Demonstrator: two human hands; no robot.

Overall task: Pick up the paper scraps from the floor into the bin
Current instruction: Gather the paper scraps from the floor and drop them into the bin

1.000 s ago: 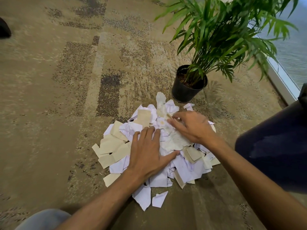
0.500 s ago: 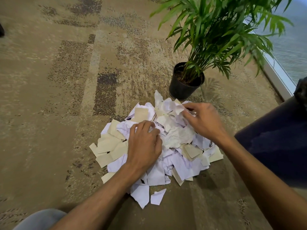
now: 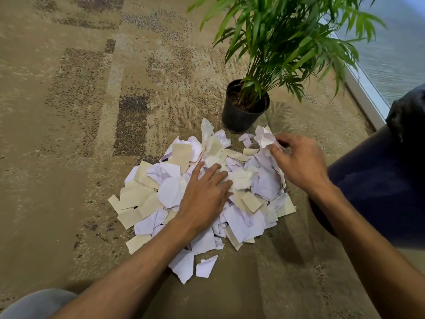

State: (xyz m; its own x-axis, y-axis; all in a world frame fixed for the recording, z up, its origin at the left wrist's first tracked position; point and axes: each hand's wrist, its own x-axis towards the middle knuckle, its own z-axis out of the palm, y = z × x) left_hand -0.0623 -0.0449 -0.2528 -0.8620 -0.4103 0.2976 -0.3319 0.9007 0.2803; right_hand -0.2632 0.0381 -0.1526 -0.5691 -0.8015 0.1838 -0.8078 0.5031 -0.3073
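A heap of white and beige paper scraps [image 3: 147, 201] lies on the patterned carpet in front of me. My left hand [image 3: 204, 194] rests flat on the middle of the heap, fingers spread. My right hand [image 3: 299, 162] is at the heap's right edge, fingers closed on a bunch of crumpled scraps [image 3: 264, 138] lifted a little off the pile. A dark bin lined with a black bag [image 3: 391, 176] stands at the right, touching my right forearm.
A potted palm in a black pot [image 3: 241, 113] stands just behind the heap, its leaves overhanging. A window sill [image 3: 365, 97] runs along the right. My grey trouser knee [image 3: 34, 305] shows at the lower left.
My right hand has moved right and gathered scraps off the pile's far edge. My left hand opened from a curled grip and now lies flat, further right on the heap.
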